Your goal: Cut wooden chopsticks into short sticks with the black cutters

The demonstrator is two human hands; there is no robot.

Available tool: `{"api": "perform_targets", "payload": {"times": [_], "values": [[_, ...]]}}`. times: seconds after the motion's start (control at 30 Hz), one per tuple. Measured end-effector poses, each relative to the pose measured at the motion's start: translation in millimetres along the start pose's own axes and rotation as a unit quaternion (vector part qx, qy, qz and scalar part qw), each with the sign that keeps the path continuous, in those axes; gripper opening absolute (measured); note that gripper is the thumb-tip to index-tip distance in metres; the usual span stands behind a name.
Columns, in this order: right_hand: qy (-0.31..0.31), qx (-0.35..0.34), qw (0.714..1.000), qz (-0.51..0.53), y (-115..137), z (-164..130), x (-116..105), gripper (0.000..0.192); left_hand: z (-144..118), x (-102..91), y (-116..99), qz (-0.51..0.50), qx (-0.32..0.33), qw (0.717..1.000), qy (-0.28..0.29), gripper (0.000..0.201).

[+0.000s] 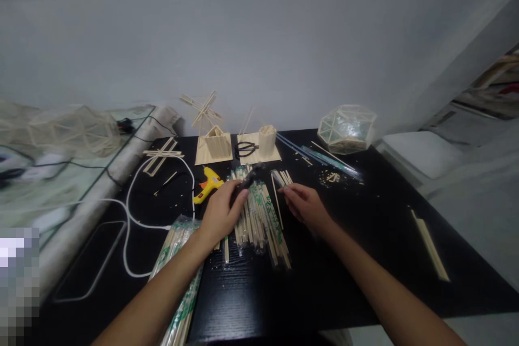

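A pile of wrapped wooden chopsticks (259, 216) lies on the black table (344, 259) in front of me. My left hand (221, 211) rests on the pile's left side and is closed around a dark hand tool (249, 177), whose tip points up and to the right. My right hand (306, 205) is at the pile's right edge. Its fingertips pinch a thin bare stick (277, 203) that lies along the pile. A few short cut sticks (283, 177) lie just beyond the fingers.
A yellow glue gun (207, 184) and its white cable (133, 216) lie to the left. At the back stand a stick house (213, 143), scissors (245, 148), a stick cup (267, 140) and a stick dome (346, 128). A chopstick bag (178, 259) lies front left, loose sticks (430, 246) right.
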State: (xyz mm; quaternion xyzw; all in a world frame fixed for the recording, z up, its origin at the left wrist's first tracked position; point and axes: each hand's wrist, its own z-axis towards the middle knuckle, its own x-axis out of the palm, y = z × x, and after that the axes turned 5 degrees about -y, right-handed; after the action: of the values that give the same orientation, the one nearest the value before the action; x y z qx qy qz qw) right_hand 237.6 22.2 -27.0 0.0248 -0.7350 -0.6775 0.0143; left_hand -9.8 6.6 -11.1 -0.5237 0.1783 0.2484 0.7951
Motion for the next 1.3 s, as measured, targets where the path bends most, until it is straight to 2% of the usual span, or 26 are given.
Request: {"api": "perform_targets", "payload": {"times": [0.13, 0.23, 0.3, 0.4, 0.47, 0.53, 0.63, 0.77, 0.87, 1.0, 1.07, 1.3], "values": [[-0.048, 0.011, 0.995, 0.082, -3.4, 7.4, -7.4, 0.031, -1.9, 5.1, -1.7, 0.175, 0.116, 0.976, 0.064, 0.043], [-0.051, 0.023, 0.990, 0.129, -2.4, 10.8, -13.1, 0.027, -3.7, 10.3, -0.2, 0.221, 0.175, 0.955, 0.094, 0.046], [-0.033, 0.035, 0.989, 0.142, -0.9, 10.1, -14.4, 0.026, -5.3, 11.5, 1.0, 0.218, 0.181, 0.954, 0.096, 0.046], [-0.001, 0.035, 0.989, 0.145, 0.8, 5.5, -11.7, 0.028, -7.2, 9.3, 2.6, 0.152, 0.122, 0.979, 0.059, 0.037], [0.028, 0.032, 0.990, 0.137, 1.4, 0.7, -7.7, 0.030, -7.6, 7.3, 3.5, 0.076, 0.048, 0.996, 0.022, 0.035], [0.068, 0.035, 0.990, 0.119, 2.0, -5.3, -2.4, 0.031, -7.9, 7.2, 3.9, -0.018, -0.037, 0.999, -0.005, 0.039], [0.123, 0.041, 0.987, 0.092, 1.7, -15.0, 7.1, 0.033, -9.3, 12.1, 2.6, -0.152, -0.149, 0.977, -0.008, 0.045], [0.170, 0.048, 0.982, 0.070, -4.4, -23.1, 18.0, 0.038, -12.5, 20.6, -2.7, -0.243, -0.235, 0.941, 0.032, 0.047], [0.192, 0.050, 0.979, 0.053, -10.6, -23.2, 20.9, 0.040, -11.4, 21.9, -5.8, -0.270, -0.256, 0.928, 0.014, 0.045], [0.203, 0.044, 0.978, 0.020, -12.7, -20.0, 19.9, 0.044, -4.5, 19.2, -4.0, -0.326, -0.264, 0.904, -0.083, 0.044], [0.198, 0.040, 0.979, 0.003, -11.6, -19.3, 19.7, 0.044, -2.2, 18.8, -2.1, -0.339, -0.272, 0.895, -0.106, 0.044], [0.188, 0.025, 0.982, 0.016, -11.7, -19.2, 20.9, 0.045, -8.6, 24.5, -2.3, -0.287, -0.269, 0.918, -0.048, 0.046]]}}
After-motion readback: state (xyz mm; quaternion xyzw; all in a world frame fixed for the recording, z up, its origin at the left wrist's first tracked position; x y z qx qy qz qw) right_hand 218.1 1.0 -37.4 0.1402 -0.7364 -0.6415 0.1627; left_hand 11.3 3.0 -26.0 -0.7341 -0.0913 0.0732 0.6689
